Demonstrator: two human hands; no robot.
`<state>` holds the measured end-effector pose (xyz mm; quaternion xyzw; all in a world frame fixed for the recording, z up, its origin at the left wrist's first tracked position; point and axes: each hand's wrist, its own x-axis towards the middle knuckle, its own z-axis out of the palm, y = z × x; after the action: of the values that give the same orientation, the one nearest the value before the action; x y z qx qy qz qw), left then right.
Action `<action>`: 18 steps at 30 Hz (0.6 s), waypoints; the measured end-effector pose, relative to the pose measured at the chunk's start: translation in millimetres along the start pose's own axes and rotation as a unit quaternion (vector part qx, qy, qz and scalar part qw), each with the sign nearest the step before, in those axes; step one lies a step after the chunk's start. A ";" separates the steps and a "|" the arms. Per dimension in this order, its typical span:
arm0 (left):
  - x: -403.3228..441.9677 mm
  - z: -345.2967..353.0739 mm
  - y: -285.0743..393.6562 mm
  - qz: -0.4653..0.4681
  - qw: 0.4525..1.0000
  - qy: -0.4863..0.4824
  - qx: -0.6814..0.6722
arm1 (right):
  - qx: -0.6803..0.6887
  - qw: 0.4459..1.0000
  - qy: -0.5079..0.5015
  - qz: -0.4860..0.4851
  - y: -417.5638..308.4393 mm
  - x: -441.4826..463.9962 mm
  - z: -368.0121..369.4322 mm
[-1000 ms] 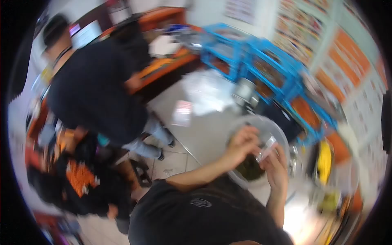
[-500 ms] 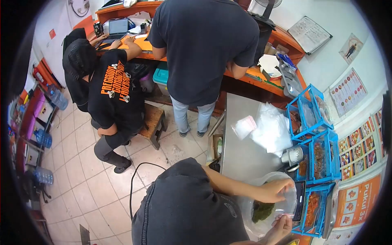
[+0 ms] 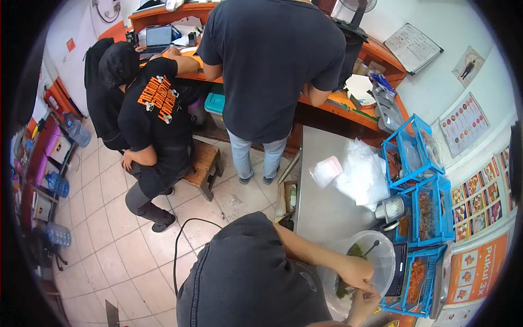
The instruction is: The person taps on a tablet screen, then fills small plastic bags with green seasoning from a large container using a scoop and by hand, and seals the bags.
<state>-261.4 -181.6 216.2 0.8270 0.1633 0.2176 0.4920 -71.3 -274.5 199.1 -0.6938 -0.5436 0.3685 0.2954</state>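
Observation:
On the metal counter sits a large translucent bowl point(image 3: 388, 256) with a dark green leafy food point(image 3: 357, 250) in it. A dark-handled spoon point(image 3: 373, 246) leans inside the bowl. My left hand point(image 3: 357, 271) is over the bowl with its fingers bent down and closed. Just below it, my right hand point(image 3: 366, 302) pinches at the bowl's near side, its fingertips meeting those of the left. Between them is a small clear plastic bag, mostly hidden by the hands.
Stacked plastic bags point(image 3: 362, 177) lie on the metal counter point(image 3: 321, 212). Blue baskets point(image 3: 430, 212) of packed food line the wall, with a metal cup point(image 3: 391, 210) beside them. A dark flat device point(image 3: 399, 267) sits by the bowl. Several people are at the orange desk point(image 3: 348, 103).
Both hands have moved left and closed together, the right also upward. The clear bag, spread over the bowl before, is now mostly hidden. The spoon has come into view.

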 end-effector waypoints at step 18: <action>-2.4 -29.2 1.2 0.142 0.975 -0.089 -0.148 | 0.077 0.992 -0.001 -0.097 -49.4 -26.3 10.2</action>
<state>-278.5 -161.6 229.1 0.7759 -0.0345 0.2328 0.5853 -109.9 -288.4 238.5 -0.6125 -0.5788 0.3793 0.3821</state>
